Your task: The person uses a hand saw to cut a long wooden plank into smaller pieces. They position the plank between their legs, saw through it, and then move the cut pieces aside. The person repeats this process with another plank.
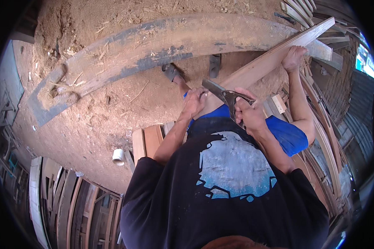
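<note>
My right hand is wrapped round the dark handle of a handsaw. The saw's grey blade is strongly foreshortened and points up and left over a long wooden board. My left hand grips the near end of that board with curled fingers, just left of the blade. Slanting up to the right from my lap, the board passes under my bare right foot, which presses on it. Whether the teeth touch the wood cannot be seen.
Beyond my feet, a large curved plank lies across the sawdust-covered ground. A white cup stands at my left. Stacked timber fills the lower left, with more long boards at the right. A slipper lies near the plank.
</note>
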Available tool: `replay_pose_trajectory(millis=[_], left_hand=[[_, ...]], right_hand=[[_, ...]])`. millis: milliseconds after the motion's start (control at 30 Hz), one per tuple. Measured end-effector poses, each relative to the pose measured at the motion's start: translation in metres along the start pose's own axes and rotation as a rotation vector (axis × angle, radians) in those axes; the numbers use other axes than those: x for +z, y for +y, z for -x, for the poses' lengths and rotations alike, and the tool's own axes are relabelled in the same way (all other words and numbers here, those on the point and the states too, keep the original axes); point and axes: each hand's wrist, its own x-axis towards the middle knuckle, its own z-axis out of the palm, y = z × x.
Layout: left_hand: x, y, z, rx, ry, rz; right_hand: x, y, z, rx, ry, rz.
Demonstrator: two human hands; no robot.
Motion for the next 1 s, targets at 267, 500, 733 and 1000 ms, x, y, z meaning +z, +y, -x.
replay_pose_trajectory(millis=[267,500,733,1000], left_hand=[[-0.004,0.005,-0.002,0.011,0.009,0.0],[-0.002,0.006,-0.004,0.026,0.046,0.002],[-0.001,-0.006,-0.006,0.02,0.03,0.003],[-0.001,0.005,-0.002,0.024,0.038,0.032]], right_hand=[[0.027,0.042,-0.074,0.064,0.041,0.008],[-0.011,-0.001,0.014,-0.001,-0.048,0.06],[0.031,0.037,-0.085,0.119,0.046,-0.044],[-0.019,-0.001,0.026,0.035,0.004,-0.059]])
